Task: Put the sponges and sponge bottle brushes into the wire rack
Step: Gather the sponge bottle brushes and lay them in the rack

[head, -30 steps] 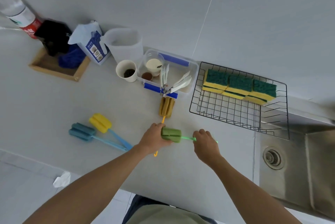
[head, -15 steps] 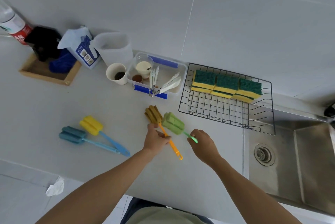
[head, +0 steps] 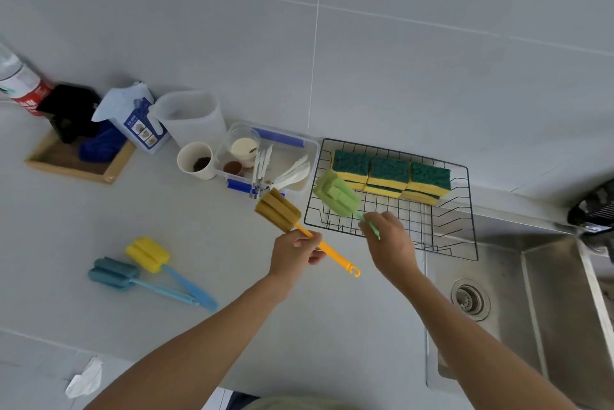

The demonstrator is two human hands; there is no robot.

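Bottle [head: 20, 84] cut off at left edge. Blue brush [head: 114, 274] and yellow brush [head: 148, 254] lie on counter [head: 166, 210]. Left hand [head: 294, 252] grips brown brush [head: 279, 210] by orange handle, head raised. Right hand [head: 388, 240] grips green brush [head: 336, 193], handle mostly hidden, head over rack [head: 442, 230] front-left. Three sponges [head: 390, 175] at rack back. Sink [head: 531, 310] cut off right.

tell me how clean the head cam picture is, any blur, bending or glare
Head view: even, soft light with faint shadows and no hard glare, only a dull sheen on the sink. Wide-angle bending tilts the counter and wall tile lines. The green brush and brown brush look slightly soft; the dark thing at the right edge is too blurred to identify.
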